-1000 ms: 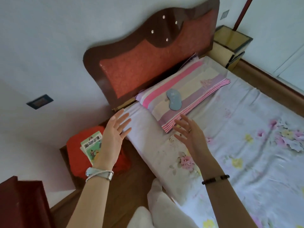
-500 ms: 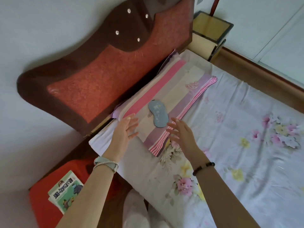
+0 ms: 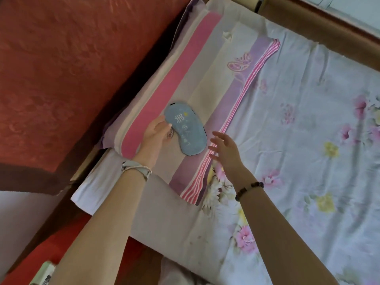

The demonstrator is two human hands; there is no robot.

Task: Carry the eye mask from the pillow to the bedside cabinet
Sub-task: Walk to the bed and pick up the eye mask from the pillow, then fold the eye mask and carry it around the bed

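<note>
A grey-blue eye mask [image 3: 186, 128] with pale embroidered characters lies on the striped pink, cream and purple pillow [image 3: 222, 79] near its front end. My left hand [image 3: 155, 133] rests on the pillow with its fingertips touching the mask's left edge, and its fingers are not closed around the mask. My right hand [image 3: 225, 150] hovers open just right of the mask, fingers spread over the pillow's striped edge, apart from the mask. The red-topped bedside cabinet [image 3: 41, 249] shows at the lower left, partly hidden by my left forearm.
A red padded headboard [image 3: 72, 68] with a dark brown frame runs along the left. The floral bedsheet [image 3: 308, 161] covers the right side. A book [image 3: 44, 274] lies on the cabinet at the bottom edge. A wooden bed rail [image 3: 329, 31] borders the top right.
The view has closed in on the pillow. My left hand has slid forward until it touches the mask's left edge. My right hand has come up beside the mask's right end.
</note>
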